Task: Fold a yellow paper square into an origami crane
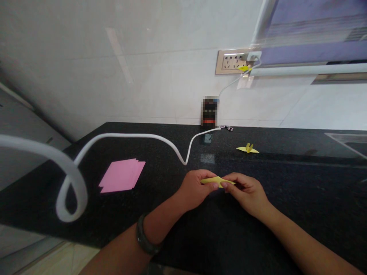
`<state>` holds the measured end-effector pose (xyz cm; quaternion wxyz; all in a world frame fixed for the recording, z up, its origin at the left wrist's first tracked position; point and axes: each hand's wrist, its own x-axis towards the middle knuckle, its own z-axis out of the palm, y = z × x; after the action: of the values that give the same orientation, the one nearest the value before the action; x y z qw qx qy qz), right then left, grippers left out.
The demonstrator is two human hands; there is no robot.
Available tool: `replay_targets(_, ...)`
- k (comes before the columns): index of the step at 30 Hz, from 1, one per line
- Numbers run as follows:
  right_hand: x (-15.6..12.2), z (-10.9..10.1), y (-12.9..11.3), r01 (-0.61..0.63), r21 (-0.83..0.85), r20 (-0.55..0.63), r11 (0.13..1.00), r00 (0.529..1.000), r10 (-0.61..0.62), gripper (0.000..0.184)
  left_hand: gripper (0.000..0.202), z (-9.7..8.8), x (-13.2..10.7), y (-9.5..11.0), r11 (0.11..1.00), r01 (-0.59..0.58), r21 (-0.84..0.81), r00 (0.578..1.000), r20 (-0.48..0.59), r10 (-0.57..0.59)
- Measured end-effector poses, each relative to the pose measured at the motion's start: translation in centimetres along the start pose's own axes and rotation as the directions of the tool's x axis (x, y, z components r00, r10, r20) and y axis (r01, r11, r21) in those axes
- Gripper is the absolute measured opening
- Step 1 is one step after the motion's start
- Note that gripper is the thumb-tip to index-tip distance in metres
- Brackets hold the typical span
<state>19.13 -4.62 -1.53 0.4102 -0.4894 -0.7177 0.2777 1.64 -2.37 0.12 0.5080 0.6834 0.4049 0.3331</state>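
Both of my hands meet over the black stone counter (301, 179) and pinch a small folded piece of yellow paper (217, 181) between them. My left hand (195, 189) grips its left end with thumb and fingers curled. My right hand (247, 191) grips the right end the same way. A dark band sits on my left wrist. A finished yellow folded paper figure (248, 148) lies on the counter a little beyond my right hand.
A stack of pink square papers (122, 175) lies to the left. A white cable (129, 136) loops across the counter from a wall socket (233, 62) to a small dark device (209, 114) against the tiled wall. A sink edge (348, 141) shows at far right.
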Motion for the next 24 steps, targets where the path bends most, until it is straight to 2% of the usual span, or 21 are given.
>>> replay_targets(3, 0.03, -0.03, -0.20, 0.097, -0.040, -0.021, 0.995, 0.995, -0.098, 0.014, 0.021, 0.07, -0.04, 0.06, 0.999, 0.042, -0.021, 0.999, 0.012, -0.042)
replay_targets(6, 0.18, -0.17, -0.52, 0.254, -0.106, -0.058, 0.961, 0.964, -0.261, 0.021, 0.021, 0.25, -0.02, 0.20, 0.993, 0.085, -0.080, 0.996, 0.019, -0.084)
replay_targets(9, 0.28, -0.28, -0.66, 0.321, -0.167, -0.080, 0.932, 0.938, -0.337, 0.019, 0.021, 0.43, -0.03, 0.54, 0.981, 0.121, -0.153, 0.993, 0.027, -0.118)
replay_targets(15, 0.15, -0.28, -0.66, 0.331, -0.214, -0.118, 0.919, 0.925, -0.361, 0.019, 0.026, 0.53, -0.03, 0.94, 0.972, 0.159, -0.173, 0.987, 0.035, -0.155)
replay_targets(19, 0.18, -0.26, -0.79, 0.310, -0.190, -0.114, 0.932, 0.935, -0.334, 0.014, 0.029, 0.58, -0.07, 0.57, 0.985, 0.141, -0.099, 0.990, 0.044, -0.138)
replay_targets(24, 0.31, -0.37, -0.68, 0.271, -0.183, -0.049, 0.945, 0.957, -0.284, 0.010, 0.030, 0.60, -0.12, -0.05, 0.995, 0.100, 0.006, 0.993, 0.061, -0.100)
